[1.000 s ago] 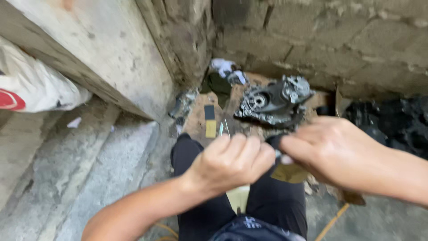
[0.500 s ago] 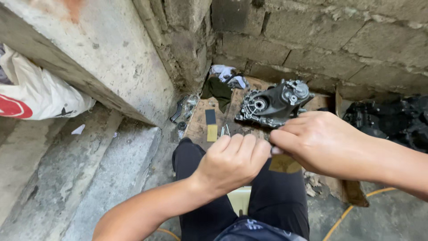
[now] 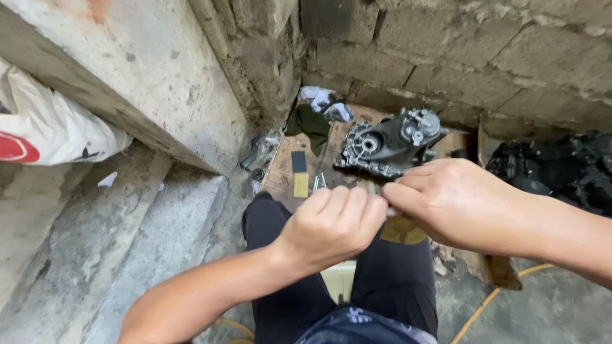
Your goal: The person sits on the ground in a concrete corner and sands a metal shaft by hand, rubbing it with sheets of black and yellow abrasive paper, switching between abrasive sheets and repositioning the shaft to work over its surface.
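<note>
Head view, looking down: the left hand [image 3: 335, 223] and right hand [image 3: 449, 200] meet at the centre of the frame above dark-trousered knees, each grip pinched shut on a small part [image 3: 390, 212] that shows only as a sliver between the fingertips. What it is cannot be told; its long axis seems to run roughly left to right across the frame, from one hand to the other, and which end leads is hidden. Being so small and held only by fingertips, it could slip and drop to the cluttered floor near the cardboard sheet [image 3: 280, 178]. Beyond the hands, at upper centre, a grey engine casing [image 3: 389, 143] lies on that cardboard against the block wall [image 3: 484, 51].
</note>
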